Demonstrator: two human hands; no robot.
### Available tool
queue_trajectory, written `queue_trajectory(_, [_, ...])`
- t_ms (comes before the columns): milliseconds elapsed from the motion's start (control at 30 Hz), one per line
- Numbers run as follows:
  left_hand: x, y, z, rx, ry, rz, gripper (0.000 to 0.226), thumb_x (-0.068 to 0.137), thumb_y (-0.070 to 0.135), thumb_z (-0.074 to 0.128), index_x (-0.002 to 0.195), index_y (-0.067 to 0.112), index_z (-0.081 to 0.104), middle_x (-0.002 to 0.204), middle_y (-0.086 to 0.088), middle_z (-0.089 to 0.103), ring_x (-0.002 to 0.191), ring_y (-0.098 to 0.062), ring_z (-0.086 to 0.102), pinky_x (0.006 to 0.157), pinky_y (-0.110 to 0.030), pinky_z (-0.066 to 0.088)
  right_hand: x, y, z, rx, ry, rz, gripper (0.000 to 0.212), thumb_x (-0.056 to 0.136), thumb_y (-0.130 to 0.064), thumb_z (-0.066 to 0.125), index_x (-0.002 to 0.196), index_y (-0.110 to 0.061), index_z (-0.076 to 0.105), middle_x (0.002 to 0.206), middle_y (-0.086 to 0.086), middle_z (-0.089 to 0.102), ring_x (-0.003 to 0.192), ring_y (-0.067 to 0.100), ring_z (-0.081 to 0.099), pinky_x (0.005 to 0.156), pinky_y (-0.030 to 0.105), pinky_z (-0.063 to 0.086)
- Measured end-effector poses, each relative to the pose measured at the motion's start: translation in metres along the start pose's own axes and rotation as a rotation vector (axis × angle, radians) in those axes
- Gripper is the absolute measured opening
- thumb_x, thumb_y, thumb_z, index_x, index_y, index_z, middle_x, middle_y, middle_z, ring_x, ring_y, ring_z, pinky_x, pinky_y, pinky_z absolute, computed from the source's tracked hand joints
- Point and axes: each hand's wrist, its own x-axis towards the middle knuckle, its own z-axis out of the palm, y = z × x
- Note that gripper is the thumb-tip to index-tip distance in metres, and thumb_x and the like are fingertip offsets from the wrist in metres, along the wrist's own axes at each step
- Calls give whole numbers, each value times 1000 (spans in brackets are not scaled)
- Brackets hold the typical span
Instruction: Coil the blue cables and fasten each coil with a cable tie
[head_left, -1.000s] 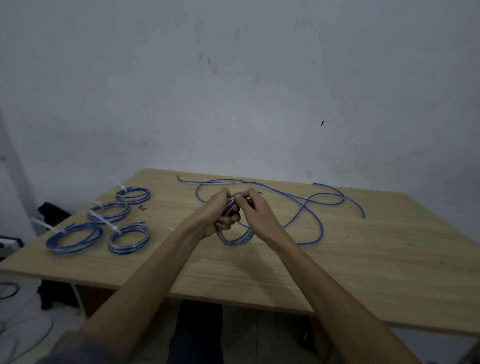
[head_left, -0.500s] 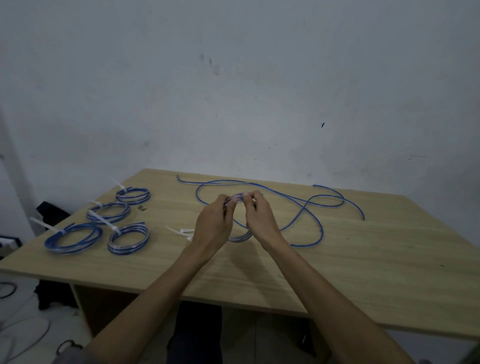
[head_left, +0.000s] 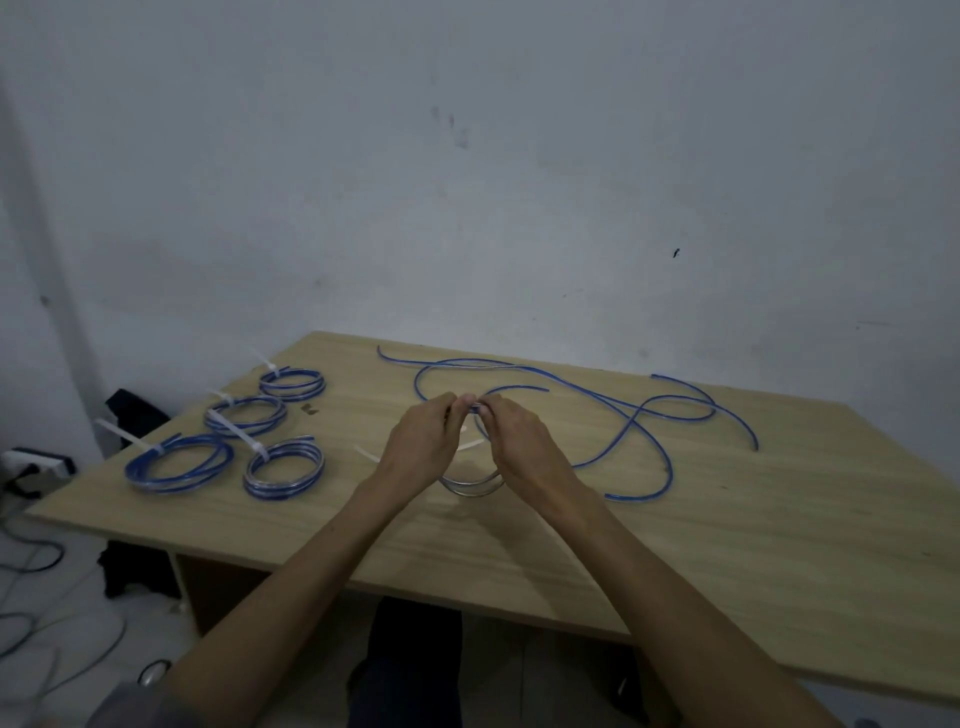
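Far left of the grip, 4 finished coils lie on the wooden table (head_left: 727, 545), each cinched with a white cable tie. The nearest-left pair are a large blue coil (head_left: 177, 464) and a smaller coil (head_left: 283, 469) just beside it; behind them sit a third coil (head_left: 246, 414) and a fourth coil (head_left: 292, 383), further from the person. A small dark scrap (head_left: 310, 409) lies between those coils and the hands.

At the centre, the left hand (head_left: 421, 441) and right hand (head_left: 519, 441) meet fingertip to fingertip over the top of the current coil (head_left: 472, 486), whose lower arc shows below and between the wrists. Both hands have fingers curled and pinching at the coil's top; whether they pinch the cable itself or the tie there cannot be told. A white cable tie (head_left: 470, 445) runs beneath the hands, one tail poking out left of the left hand, another strip showing in the gap between the palms.

To the right of the grip and beyond it, loose blue cables (head_left: 644, 410) sprawl in open loops across the table, reaching well right of the right hand.
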Motion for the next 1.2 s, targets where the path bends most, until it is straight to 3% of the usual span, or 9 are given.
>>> queue_trajectory(133, [2, -14, -12, -55, -10, -24, 47, 106, 43, 38, 71, 15, 53, 59, 5, 49, 56, -11, 46, 58, -36, 34, 6, -9, 10, -154, -79, -34, 35, 109, -34, 33, 139, -18, 44, 129, 8, 58, 99, 33, 62, 80, 45, 51])
queue_trajectory(233, [3, -23, -24, -13, -36, -38, 52, 106, 45, 36, 76, 8, 57, 62, -2, 53, 57, -15, 47, 59, -39, 37, 12, -17, 18, -261, -65, -83, 31, 110, -33, 28, 128, -15, 47, 114, 10, 61, 83, 33, 61, 66, 43, 48])
queue_trajectory(400, [1, -37, -48, -37, -1, -83, 42, 107, 41, 34, 94, 15, 64, 67, 13, 51, 62, -9, 51, 60, -33, 36, 33, -37, 31, -317, -84, -117, 26, 110, -34, 24, 102, -15, 39, 86, 4, 52, 69, 33, 53, 56, 41, 38])
queue_trajectory(533, [6, -49, -70, -435, -110, -336, 43, 105, 44, 42, 76, 15, 56, 54, 6, 45, 53, -17, 49, 55, -28, 36, 47, -45, 46, -304, -89, -156, 26, 110, -35, 23, 106, -15, 38, 87, 8, 58, 70, 36, 54, 55, 38, 32])
queue_trajectory(667, [7, -53, -89, -927, -270, -664, 37, 104, 34, 47, 72, 17, 42, 53, 5, 26, 41, -11, 30, 43, -22, 26, 53, -53, 59, -370, -88, -216, 32, 109, -37, 22, 113, -12, 42, 93, 9, 64, 76, 38, 59, 53, 37, 27])
queue_trajectory(833, [-1, -67, -94, -759, -299, -597, 39, 106, 35, 41, 71, 21, 34, 56, 4, 21, 43, -10, 19, 44, -24, 20, 56, -58, 72, -340, -166, -217, 29, 109, -38, 27, 110, -14, 43, 95, 8, 62, 80, 35, 58, 56, 38, 26])
queue_trajectory(1000, [-5, -77, -101, -661, -230, -524, 40, 106, 35, 42, 70, 22, 34, 59, 3, 24, 49, -12, 21, 52, -28, 20, 59, -52, 76, 27, -196, -75, 35, 105, -42, 37, 125, -19, 54, 103, 0, 63, 89, 20, 59, 75, 39, 48])
queue_trajectory(1100, [-6, -81, -110, -620, -148, -528, 41, 107, 35, 42, 69, 23, 30, 59, 4, 23, 48, -12, 22, 51, -28, 24, 60, -45, 76, 22, -184, 40, 26, 102, -27, 43, 100, -12, 64, 92, 3, 67, 82, 22, 61, 74, 42, 52])
queue_trajectory(1200, [-6, -86, -118, -642, -83, -519, 41, 106, 34, 43, 70, 23, 28, 60, 3, 22, 48, -12, 21, 50, -27, 24, 55, -42, 80, -174, -351, 46, 22, 95, -25, 54, 89, -11, 69, 84, 0, 68, 78, 19, 64, 69, 36, 50])
